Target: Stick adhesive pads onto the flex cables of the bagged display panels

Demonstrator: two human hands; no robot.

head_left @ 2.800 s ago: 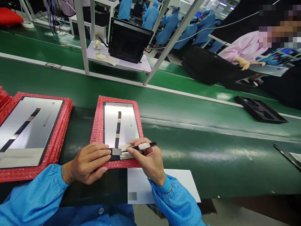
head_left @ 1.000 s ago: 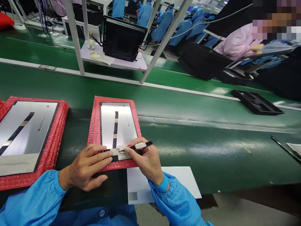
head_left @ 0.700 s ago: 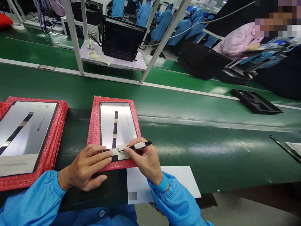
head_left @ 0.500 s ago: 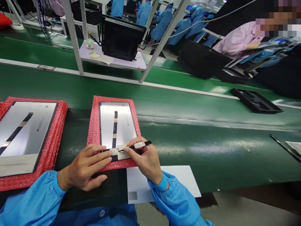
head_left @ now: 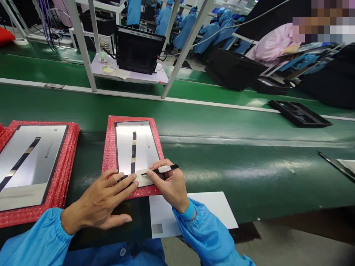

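Note:
A silver display panel (head_left: 142, 146) with a black and gold ribbon strip (head_left: 133, 151) lies on a red bubble-wrap pad (head_left: 109, 147) on the green belt. My right hand (head_left: 169, 184) pinches black tweezers with a white grip (head_left: 162, 170); their tip points left over the panel's near edge. My left hand (head_left: 102, 201) lies flat with its fingers stretched out, and its fingertips press on the near end of the strip.
A second silver panel (head_left: 27, 162) lies on a stack of red pads at the left. A white sheet (head_left: 205, 214) sits at the belt's near edge. A black tray (head_left: 299, 112) lies far right. A monitor (head_left: 138, 48) and white frame posts stand behind; workers in blue sit beyond.
My left hand has slid a little to the right, and its fingers now cover the grey patch at the strip's near end. The view has shifted slightly; my right hand still holds the tweezers.

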